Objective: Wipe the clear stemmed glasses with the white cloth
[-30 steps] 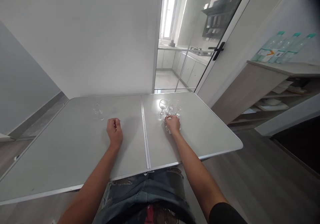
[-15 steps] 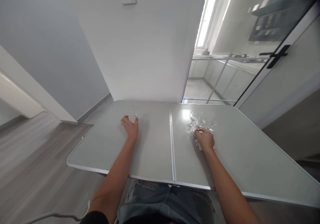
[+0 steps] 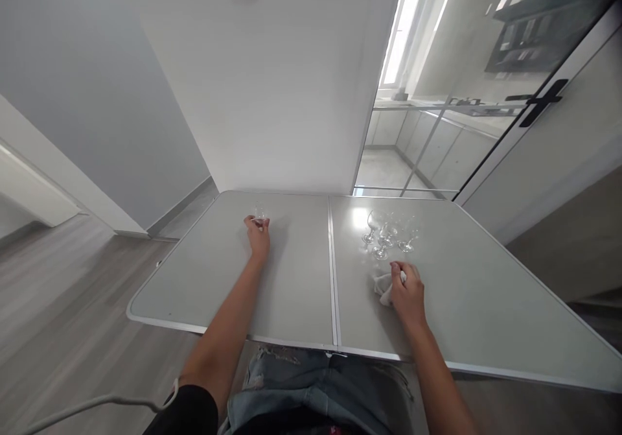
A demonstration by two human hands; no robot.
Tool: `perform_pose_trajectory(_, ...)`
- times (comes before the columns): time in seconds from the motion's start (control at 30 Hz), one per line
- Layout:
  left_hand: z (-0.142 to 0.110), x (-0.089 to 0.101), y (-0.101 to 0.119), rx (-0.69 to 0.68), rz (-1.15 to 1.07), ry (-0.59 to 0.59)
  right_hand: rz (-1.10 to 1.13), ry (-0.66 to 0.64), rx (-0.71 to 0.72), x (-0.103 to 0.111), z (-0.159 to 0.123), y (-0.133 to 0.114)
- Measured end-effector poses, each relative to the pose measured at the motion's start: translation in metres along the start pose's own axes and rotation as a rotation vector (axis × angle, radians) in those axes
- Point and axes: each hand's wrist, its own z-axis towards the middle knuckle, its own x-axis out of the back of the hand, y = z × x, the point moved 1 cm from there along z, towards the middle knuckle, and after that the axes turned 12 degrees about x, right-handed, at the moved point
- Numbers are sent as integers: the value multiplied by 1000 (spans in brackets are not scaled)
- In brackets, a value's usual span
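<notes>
The glass [image 3: 260, 211] points lengthwise toward twelve o'clock at my left hand [image 3: 257, 227], grip indiscernible, my right hand [image 3: 408, 290] clamping cloth [image 3: 382, 287], over a pale table [image 3: 294, 279] before a wall [image 3: 282, 111].

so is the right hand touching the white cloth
Touching: in the head view, the right hand has the white cloth bunched in its grip, a bit showing between thumb and fingers.
</notes>
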Motion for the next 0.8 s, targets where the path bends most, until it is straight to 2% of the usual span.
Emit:
perform_pose_trajectory(0.1, -18, -6, 14, -45, -5, -148, 52, 0, 91, 9, -10, -32)
perform_pose_trajectory(0.2, -45, -13, 28, -116, 51, -359, 283, -85, 42, -1, -6, -59)
perform_pose_trajectory(0.3, -75, -14, 36, -161, 76, -504, 598, -80, -182, -29, 10, -69)
perform_pose_trajectory(0.4, -94, -9, 36, -196, 96, -585, 914, -45, -406, -63, 32, -66)
perform_pose_trajectory(0.47, -99, -5, 32, -236, 162, -627, 1094, -65, -482, -84, 47, -64)
perform_pose_trajectory(0.57, -99, -1, 24, -301, 291, -652, 1298, -118, -506, -109, 65, -60)
perform_pose_trajectory(0.63, -97, 0, 20, -332, 340, -631, 1353, -125, -488, -123, 72, -58)
perform_pose_trajectory(0.7, -97, 0, 17, -351, 358, -592, 1309, -82, -424, -131, 74, -54)
perform_pose_trajectory(0.8, -98, -2, 16, -378, 389, -557, 971, -2, -196, -133, 70, -51)
